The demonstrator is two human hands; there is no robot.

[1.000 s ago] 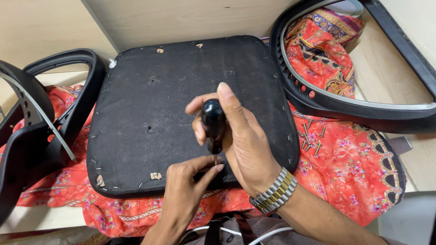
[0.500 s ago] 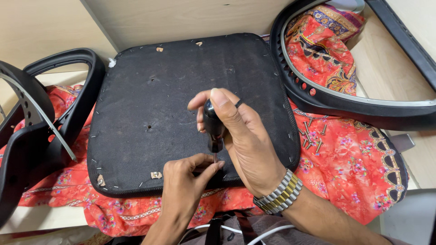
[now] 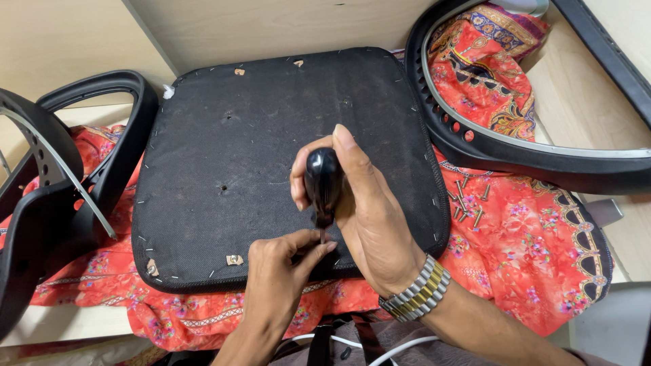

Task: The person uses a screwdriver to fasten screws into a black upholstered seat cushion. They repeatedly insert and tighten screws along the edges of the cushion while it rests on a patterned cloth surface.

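A black chair seat cushion (image 3: 258, 149) lies upside down on a red patterned cloth (image 3: 529, 237). My right hand (image 3: 366, 210), with a metal watch on the wrist, grips the black handle of a screwdriver (image 3: 323, 183) held upright over the seat's near edge. My left hand (image 3: 281, 271) pinches the screwdriver's thin shaft near its tip, right at the cushion surface. Whatever the tip rests on is hidden by my fingers.
A black curved chair frame (image 3: 515, 156) lies at the right. Another black chair part with an armrest loop (image 3: 81, 169) sits at the left. Several loose screws (image 3: 468, 203) lie on the cloth right of the seat. A white cable (image 3: 400, 347) runs near my lap.
My right hand has turned slightly on the screwdriver handle. My left hand stays pinched at the shaft. The seat has not moved.
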